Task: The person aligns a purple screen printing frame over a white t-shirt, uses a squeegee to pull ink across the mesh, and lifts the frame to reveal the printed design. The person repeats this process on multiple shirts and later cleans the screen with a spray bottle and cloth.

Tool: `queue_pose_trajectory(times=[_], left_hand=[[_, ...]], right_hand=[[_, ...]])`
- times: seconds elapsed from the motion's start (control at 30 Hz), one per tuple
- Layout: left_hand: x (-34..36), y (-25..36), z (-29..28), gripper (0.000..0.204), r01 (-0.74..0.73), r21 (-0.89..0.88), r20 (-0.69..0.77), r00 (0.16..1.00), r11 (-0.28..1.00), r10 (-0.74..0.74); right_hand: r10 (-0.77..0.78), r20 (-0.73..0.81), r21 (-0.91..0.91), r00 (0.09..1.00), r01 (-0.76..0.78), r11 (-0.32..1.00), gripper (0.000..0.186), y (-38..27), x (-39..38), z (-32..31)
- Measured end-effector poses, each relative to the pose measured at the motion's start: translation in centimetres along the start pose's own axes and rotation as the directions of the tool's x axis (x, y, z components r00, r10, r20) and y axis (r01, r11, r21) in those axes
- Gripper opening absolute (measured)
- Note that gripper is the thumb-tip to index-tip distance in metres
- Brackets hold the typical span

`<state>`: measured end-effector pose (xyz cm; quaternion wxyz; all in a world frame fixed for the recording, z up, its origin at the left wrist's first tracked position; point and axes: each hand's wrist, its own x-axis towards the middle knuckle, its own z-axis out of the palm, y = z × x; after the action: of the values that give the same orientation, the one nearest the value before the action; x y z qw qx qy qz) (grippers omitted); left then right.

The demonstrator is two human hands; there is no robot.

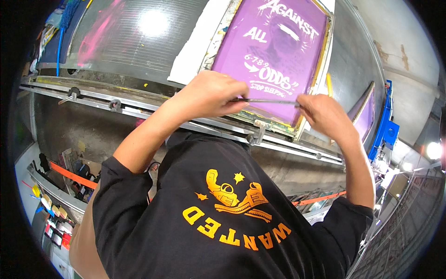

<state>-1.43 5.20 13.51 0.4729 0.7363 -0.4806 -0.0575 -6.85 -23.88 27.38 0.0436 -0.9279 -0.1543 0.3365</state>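
Clock read from view centre. Both hands busy on one thin dark strip [272, 101], at about 2 o'clock, held roughly level across the lower part of the purple screen [299, 63]. Left hand [213, 95], 12 o'clock: fingers curled round the strip's 9 o'clock end. Right hand [325, 114], between 2 and 3: fingers pinching its 3 o'clock end. Can't tell if strip touches screen.

Screen at 1 o'clock, white lettering, paint-stained frame, lying over the grey worktop [125, 51]. White sheet [190, 56] beside it, between 11 and 12. Pink smear [100, 32] on worktop toward 10–11. Metal rail [218, 132] along near edge, clamp-like fitting [259, 132] below the strip. Yellow piece [330, 83] just above right hand; second purple panel [365, 116], tilted, near 3. Black shirt [176, 223], orange print, 6 o'clock.
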Motion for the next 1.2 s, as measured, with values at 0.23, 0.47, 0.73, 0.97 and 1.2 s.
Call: queue_pose_trajectory(times=[0.23,0.47,0.73,0.97,1.2], left_hand=[[-9.9,-5.8,4.2,0.054,0.886,0.019,-0.103,0.462,0.463,-0.881],[-10.2,-5.5,6.2,0.073,0.919,-0.182,-0.083,0.341,0.351,-0.936],[-3.9,2.8,1.0,0.045,0.533,-0.746,0.153,0.72,0.398,-0.676],[-0.3,6.0,-1.8,0.037,0.505,-0.67,0.121,0.797,0.544,-0.592],[-0.1,7.2,-2.0,0.036,0.536,-0.636,0.081,0.761,0.554,-0.643]], right_hand=[[0.247,-0.081,0.291,0.966,-0.214,0.932,0.022,1.5,-7.1,2.9],[-0.039,-0.209,0.269,0.977,0.096,0.958,0.021,0.1,-8.7,5.7],[-0.338,-0.356,-0.065,0.871,0.338,0.939,0.034,-6.4,-9.8,-1.7],[-0.175,-0.112,-0.165,0.978,0.155,0.974,0.049,-1.2,-15.8,5.5],[-0.155,-0.288,-0.059,0.945,0.144,0.988,0.045,-3.2,-15.0,2.3]])
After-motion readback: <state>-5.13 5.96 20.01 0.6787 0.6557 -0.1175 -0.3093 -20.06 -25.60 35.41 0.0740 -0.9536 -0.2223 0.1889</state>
